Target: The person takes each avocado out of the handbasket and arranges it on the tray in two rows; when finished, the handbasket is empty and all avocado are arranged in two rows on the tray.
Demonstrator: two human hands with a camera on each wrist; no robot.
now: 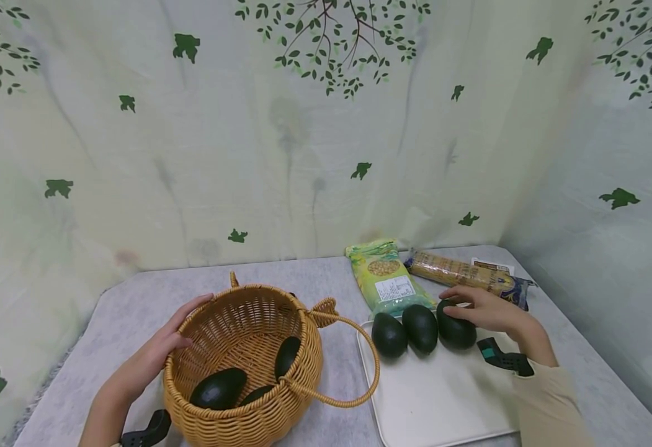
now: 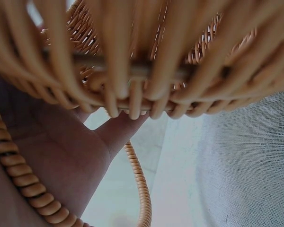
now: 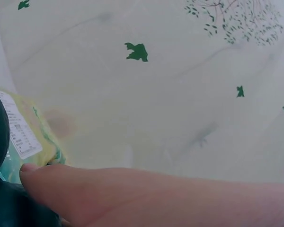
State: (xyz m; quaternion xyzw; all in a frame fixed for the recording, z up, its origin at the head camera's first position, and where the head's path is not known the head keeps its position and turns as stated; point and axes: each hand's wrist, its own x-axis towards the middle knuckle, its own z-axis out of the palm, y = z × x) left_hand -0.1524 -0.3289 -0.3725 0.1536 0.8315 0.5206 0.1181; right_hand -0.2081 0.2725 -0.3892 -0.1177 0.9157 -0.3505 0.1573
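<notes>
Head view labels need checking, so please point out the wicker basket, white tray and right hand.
Wicker basket (image 1: 236,428): head view, front outer wall.
White tray (image 1: 443,400): head view, bare flat surface.
Right hand (image 1: 486,310): head view, back of the hand.

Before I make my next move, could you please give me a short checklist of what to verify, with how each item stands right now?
1. Left hand steadying the basket: ok, it holds the basket's left side.
2. Right hand on the rightmost avocado of the tray: ok, it holds it from above.
3. Grip firm enough for a lift: cannot tell, the contact is partly hidden.
4. Room in the basket: ok, bare weave shows around the three avocados visible inside.
5. Handle out of the way: probably not ok, it juts from the basket's right side toward the tray.
</notes>
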